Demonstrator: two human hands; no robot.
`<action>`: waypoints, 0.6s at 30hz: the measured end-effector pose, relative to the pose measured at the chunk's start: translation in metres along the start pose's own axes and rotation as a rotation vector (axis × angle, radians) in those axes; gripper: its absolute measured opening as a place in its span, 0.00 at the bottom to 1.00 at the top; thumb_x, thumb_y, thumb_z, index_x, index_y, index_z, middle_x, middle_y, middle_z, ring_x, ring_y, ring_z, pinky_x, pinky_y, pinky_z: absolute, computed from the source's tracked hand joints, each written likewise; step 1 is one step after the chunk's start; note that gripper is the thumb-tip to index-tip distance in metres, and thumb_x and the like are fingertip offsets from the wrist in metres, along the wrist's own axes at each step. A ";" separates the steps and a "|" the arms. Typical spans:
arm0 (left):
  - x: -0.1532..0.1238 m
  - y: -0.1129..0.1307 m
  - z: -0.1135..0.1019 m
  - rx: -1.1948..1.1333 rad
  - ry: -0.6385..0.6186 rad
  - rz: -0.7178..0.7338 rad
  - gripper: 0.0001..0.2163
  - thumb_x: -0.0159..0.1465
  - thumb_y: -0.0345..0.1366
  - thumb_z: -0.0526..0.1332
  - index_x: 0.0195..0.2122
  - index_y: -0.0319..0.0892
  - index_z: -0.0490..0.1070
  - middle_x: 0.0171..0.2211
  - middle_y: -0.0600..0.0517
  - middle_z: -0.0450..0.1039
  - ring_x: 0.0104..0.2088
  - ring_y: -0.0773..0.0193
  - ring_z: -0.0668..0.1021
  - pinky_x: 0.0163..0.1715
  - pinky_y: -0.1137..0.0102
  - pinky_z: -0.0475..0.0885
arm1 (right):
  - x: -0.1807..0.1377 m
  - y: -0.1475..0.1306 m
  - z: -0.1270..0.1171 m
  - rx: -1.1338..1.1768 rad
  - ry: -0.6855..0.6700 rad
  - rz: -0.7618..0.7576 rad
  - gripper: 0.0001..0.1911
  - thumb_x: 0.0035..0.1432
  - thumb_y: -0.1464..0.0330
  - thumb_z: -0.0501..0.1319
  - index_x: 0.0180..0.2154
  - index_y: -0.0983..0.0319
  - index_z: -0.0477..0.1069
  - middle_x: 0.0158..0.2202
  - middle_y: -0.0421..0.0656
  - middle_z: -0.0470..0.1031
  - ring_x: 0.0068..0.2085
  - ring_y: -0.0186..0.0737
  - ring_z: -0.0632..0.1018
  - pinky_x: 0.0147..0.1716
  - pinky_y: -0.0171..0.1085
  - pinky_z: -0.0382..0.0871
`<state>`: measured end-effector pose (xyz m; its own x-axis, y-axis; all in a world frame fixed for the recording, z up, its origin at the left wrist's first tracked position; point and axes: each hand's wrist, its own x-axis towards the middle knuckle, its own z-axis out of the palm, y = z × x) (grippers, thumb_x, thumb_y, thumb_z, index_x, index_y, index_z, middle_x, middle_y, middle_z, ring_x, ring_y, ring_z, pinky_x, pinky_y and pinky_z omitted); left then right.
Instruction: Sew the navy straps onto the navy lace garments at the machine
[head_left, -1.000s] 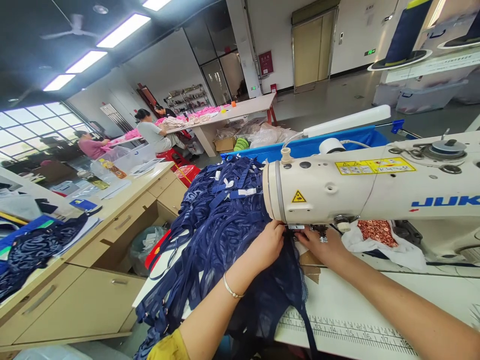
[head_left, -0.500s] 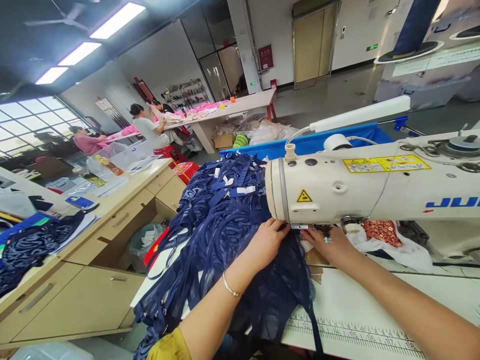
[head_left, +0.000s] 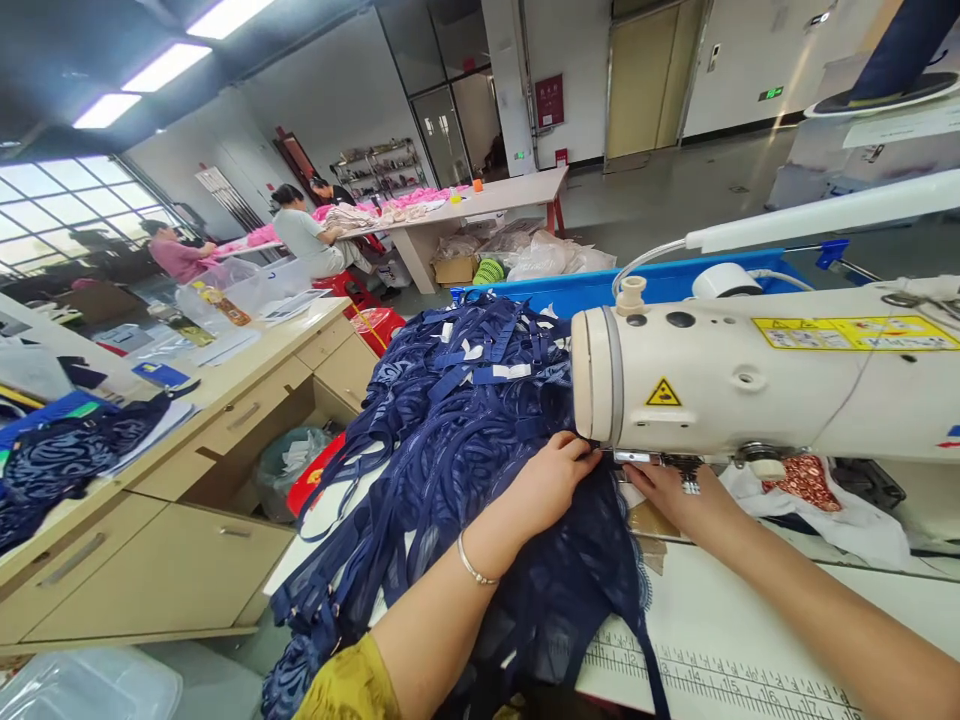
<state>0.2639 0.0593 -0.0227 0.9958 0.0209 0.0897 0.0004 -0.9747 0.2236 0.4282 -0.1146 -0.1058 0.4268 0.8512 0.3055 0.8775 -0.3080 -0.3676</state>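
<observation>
A cream sewing machine (head_left: 765, 385) stands on a white table (head_left: 750, 620) with a printed ruler along its near edge. My left hand (head_left: 551, 480) presses flat on dark blue sheer fabric (head_left: 577, 560) just left of the presser foot (head_left: 679, 468). My right hand (head_left: 679, 495) rests on the same fabric directly under the machine head, fingers by the needle area. A large heap of navy straps and lace pieces (head_left: 450, 420) lies to the left, spilling over the table edge.
A beige desk with drawers (head_left: 225, 440) stands at left, a bin (head_left: 289, 470) beneath it. A blue bin (head_left: 675, 285) sits behind the machine. A red patterned cloth (head_left: 806, 480) lies under the machine arm. People sit at a far table (head_left: 480, 210).
The view has shifted so the machine sits further right in frame. Both hands stay on the blue fabric at the presser foot, barely moved relative to the machine.
</observation>
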 end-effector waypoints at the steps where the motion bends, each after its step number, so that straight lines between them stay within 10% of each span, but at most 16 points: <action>1: 0.000 -0.001 0.000 -0.012 0.013 0.006 0.23 0.69 0.22 0.50 0.61 0.43 0.71 0.57 0.45 0.71 0.61 0.54 0.68 0.65 0.57 0.68 | 0.001 -0.001 -0.001 -0.025 -0.027 -0.033 0.21 0.70 0.63 0.47 0.49 0.56 0.78 0.49 0.48 0.80 0.51 0.50 0.79 0.53 0.55 0.73; 18: -0.002 0.002 0.002 0.037 0.060 0.038 0.18 0.72 0.26 0.51 0.60 0.37 0.70 0.54 0.44 0.73 0.56 0.57 0.74 0.61 0.65 0.70 | 0.003 -0.016 -0.035 -0.230 -0.099 -0.163 0.22 0.71 0.68 0.48 0.55 0.50 0.76 0.50 0.45 0.80 0.43 0.48 0.81 0.46 0.48 0.76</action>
<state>0.2624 0.0572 -0.0245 0.9879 -0.0038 0.1553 -0.0326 -0.9825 0.1834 0.4233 -0.1223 -0.0681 0.2630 0.9312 0.2524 0.9640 -0.2428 -0.1089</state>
